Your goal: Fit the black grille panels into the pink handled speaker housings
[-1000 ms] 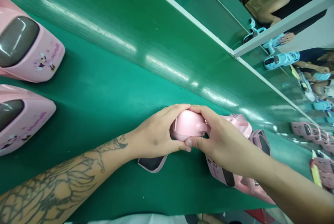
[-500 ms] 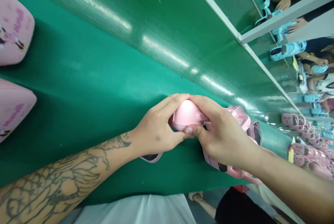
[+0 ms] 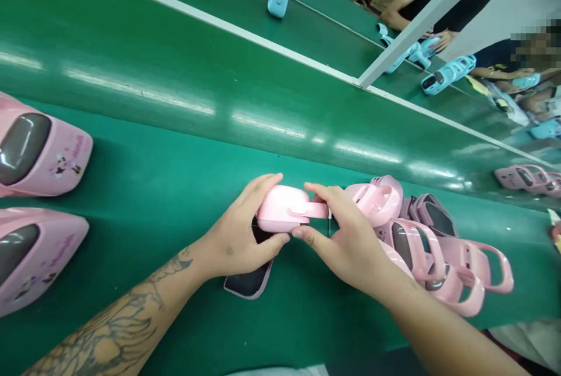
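Between my hands is a pink plastic housing with a loop handle (image 3: 283,206), its rounded end to the left. My left hand (image 3: 241,227) is curved around that rounded end, fingers on the far side and thumb on the near side. At the handle end my right hand (image 3: 339,218) grips with fingers and thumb, and part of the handle is hidden there. Below the housing, partly covered by it and my left hand, a dark panel with a pinkish rim (image 3: 249,283) lies on the green table (image 3: 175,317).
Several pink handled housings (image 3: 416,247) and a stack of dark-windowed covers (image 3: 432,215) lie to the right. Two printed pink housings (image 3: 72,157) stand at the left. Beyond a white rail (image 3: 210,19), co-workers' hands (image 3: 445,40) handle blue housings (image 3: 449,75).
The view has swung, bringing more of the side piles into sight. In my hands the pink housing has turned, so its handle now shows pointing right; my hands sit slightly further apart.
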The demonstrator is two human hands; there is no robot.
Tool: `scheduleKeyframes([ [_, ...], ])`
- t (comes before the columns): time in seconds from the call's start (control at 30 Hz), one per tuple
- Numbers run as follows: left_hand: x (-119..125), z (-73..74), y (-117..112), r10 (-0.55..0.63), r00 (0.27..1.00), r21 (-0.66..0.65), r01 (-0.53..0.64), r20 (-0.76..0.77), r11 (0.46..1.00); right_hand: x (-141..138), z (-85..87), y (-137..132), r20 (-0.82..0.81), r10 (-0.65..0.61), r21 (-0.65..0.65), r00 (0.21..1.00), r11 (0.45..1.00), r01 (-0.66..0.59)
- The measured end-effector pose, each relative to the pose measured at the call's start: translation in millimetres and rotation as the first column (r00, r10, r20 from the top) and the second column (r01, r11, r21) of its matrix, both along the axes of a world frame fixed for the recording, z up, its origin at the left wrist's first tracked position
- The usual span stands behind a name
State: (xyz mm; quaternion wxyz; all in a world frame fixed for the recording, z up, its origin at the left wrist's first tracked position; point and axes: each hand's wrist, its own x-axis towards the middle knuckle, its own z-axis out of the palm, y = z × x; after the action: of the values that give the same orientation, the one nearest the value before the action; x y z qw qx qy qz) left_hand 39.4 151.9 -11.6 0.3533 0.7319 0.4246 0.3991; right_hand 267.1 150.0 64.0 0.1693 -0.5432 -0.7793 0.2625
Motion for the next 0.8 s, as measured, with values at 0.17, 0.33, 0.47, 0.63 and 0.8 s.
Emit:
scheduleKeyframes([
  [0.17, 3.8, -0.6, 1.6, 0.015, 0.999, 0.047, -0.013, -0.042, 0.999, -1.9, 5.8, 0.4, 0.048, 0.025, -0.017, 0.999, 1.000, -0.024],
  [0.33, 4.7, -2.6, 2.4, 0.034, 0.999, 0.051, -0.033, -0.008, 0.998, -1.2, 3.6, 2.0, 0.052, 0.050, -0.032, 0.997, 0.998, -0.048],
  [0.47, 6.9, -1.1, 1.3, 0.112, 0.993, -0.010, -0.112, 0.032, 0.994, -5.0, -2.7, 2.5, -0.003, 0.054, 0.044, 0.999, 0.998, -0.054],
  [0.63, 5.1, -0.5, 8.8, 0.261, 0.931, -0.324, -0.172, 0.256, 0.930, -20.6, 12.8, 20.8, 0.017, 0.024, 0.002, 1.000, 1.000, -0.024],
  [0.8, -9.6, 8.4, 20.2, 0.302, 0.733, -0.433, -0.012, 0.609, 0.902, -19.7, 51.0, 26.2, 0.087, -0.027, 0.089, 0.996, 0.996, 0.019],
])
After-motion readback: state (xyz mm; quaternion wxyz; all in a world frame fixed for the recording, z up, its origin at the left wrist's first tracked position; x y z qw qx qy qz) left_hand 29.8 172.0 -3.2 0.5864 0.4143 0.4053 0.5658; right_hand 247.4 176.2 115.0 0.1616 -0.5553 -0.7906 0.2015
